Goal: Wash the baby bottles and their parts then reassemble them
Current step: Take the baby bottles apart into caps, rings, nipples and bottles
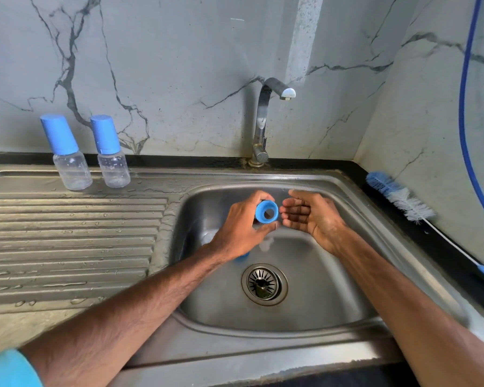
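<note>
— Left hand (242,224)? 
— Wrapped around a blue collar ring (267,211), held above the sink basin (333,275), just beside the right hand (309,216).
— And that one? 
— Spread loose, palm up, empty.
— Bottles? 
— Stood capped, two (67,155) (111,153), left of the basin on the drainboard (67,233); looked empty except droplets. Brush (400,196) lay right of the basin.

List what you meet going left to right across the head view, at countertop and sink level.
First capped bottle → second capped bottle → left hand holding the blue ring → right hand → bottle brush.
</note>
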Tool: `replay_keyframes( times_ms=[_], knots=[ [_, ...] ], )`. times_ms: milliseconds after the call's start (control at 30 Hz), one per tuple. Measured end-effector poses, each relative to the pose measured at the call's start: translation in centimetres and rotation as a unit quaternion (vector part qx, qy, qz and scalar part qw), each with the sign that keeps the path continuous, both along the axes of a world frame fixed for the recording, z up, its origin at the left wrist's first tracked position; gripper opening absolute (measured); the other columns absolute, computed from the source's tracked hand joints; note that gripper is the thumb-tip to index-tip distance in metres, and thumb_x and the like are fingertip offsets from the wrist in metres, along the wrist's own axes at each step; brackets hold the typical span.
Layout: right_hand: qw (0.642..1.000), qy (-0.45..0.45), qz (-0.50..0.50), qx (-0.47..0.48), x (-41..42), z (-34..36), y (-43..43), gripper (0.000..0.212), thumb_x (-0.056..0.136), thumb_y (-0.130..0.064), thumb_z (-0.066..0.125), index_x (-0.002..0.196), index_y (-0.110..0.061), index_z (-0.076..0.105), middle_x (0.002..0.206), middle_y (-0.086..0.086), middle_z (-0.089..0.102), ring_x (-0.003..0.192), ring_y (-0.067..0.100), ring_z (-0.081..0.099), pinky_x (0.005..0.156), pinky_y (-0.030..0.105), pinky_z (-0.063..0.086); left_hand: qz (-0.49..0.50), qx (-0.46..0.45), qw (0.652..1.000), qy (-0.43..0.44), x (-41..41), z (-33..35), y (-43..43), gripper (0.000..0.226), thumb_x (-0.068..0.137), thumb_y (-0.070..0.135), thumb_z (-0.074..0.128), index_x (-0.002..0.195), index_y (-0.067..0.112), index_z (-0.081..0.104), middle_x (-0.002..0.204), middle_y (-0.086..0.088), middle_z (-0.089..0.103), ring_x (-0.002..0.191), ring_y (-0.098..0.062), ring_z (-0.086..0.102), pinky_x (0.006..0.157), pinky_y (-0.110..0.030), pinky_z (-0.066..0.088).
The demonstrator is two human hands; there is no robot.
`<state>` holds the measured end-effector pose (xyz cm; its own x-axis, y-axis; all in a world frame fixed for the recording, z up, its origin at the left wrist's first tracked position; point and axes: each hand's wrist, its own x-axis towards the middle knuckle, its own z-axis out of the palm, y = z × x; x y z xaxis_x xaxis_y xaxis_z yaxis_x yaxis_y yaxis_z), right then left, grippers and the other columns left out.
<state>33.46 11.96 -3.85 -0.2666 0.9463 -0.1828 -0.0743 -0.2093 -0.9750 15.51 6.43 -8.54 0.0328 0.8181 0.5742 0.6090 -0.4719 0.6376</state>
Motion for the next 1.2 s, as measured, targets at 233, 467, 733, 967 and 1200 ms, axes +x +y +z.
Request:
replay_keyframes(
  times_ms=[233, 467, 733, 967, 1200],
  knots=[
    [0.984, -0.103, 0.147, 0.012, -0.2, 0.0, -0.8, 0.043, 0.097, -0.041, 0.071, 0.115, -0.002, 0.075, 0.105, 0.022, 0.077, 0.097, 0.030, 0.077, 0.080, 0.038, 0.063, 0.046, 0.024, 0.998, 0.025, -0.3, -0.5, 0.5, 0.046, 0.081, 0.036, 0.087, 0.120, 0.026, 0.065, 0.111, 0.014, 0.063, 0.103, -0.003, 0.051, 0.082, -0.024, 0.045],
    [0.976, -0.071, 0.205, 0.019, 0.3, -0.4, 0.0, 0.045, 0.103, -0.039, 0.061, 0.120, 0.001, 0.071, 0.110, 0.024, 0.076, 0.103, 0.034, 0.076, 0.087, 0.039, 0.063, 0.045, -0.001, 0.998, -0.046, -0.5, -0.2, 0.5, 0.052, 0.073, 0.025, 0.094, 0.117, 0.022, 0.068, 0.110, 0.011, 0.068, 0.093, -0.001, 0.063, 0.073, -0.019, 0.055],
    [0.790, -0.540, 0.177, 0.230, -0.8, -5.8, 4.1, 0.021, 0.084, -0.022, 0.084, 0.103, -0.017, 0.078, 0.096, 0.004, 0.077, 0.084, 0.018, 0.072, 0.076, 0.027, 0.056, 0.094, -0.066, 0.990, -0.080, -0.7, -0.9, 0.6, 0.055, 0.072, 0.013, 0.093, 0.115, 0.016, 0.060, 0.097, 0.003, 0.068, 0.076, 0.001, 0.065, 0.068, -0.013, 0.054],
    [0.638, -0.674, 0.258, 0.269, -4.4, -11.6, 5.0, 0.035, 0.083, -0.048, 0.080, 0.098, -0.020, 0.063, 0.117, 0.009, 0.064, 0.114, 0.028, 0.061, 0.084, 0.030, 0.045, 0.078, -0.076, 0.993, -0.038, -1.0, -1.3, 0.5, 0.055, 0.074, 0.022, 0.091, 0.118, 0.020, 0.058, 0.108, 0.003, 0.070, 0.086, -0.004, 0.065, 0.069, -0.010, 0.048],
    [0.723, -0.616, 0.226, 0.215, -3.8, -10.9, 4.9, 0.023, 0.080, -0.036, 0.084, 0.081, -0.017, 0.071, 0.092, 0.006, 0.077, 0.085, 0.017, 0.070, 0.070, 0.023, 0.044, 0.062, -0.081, 0.995, -0.004, -1.0, -1.7, 0.5, 0.053, 0.074, 0.030, 0.091, 0.115, 0.029, 0.057, 0.108, 0.010, 0.067, 0.089, -0.005, 0.066, 0.075, -0.035, 0.059]
  ],
)
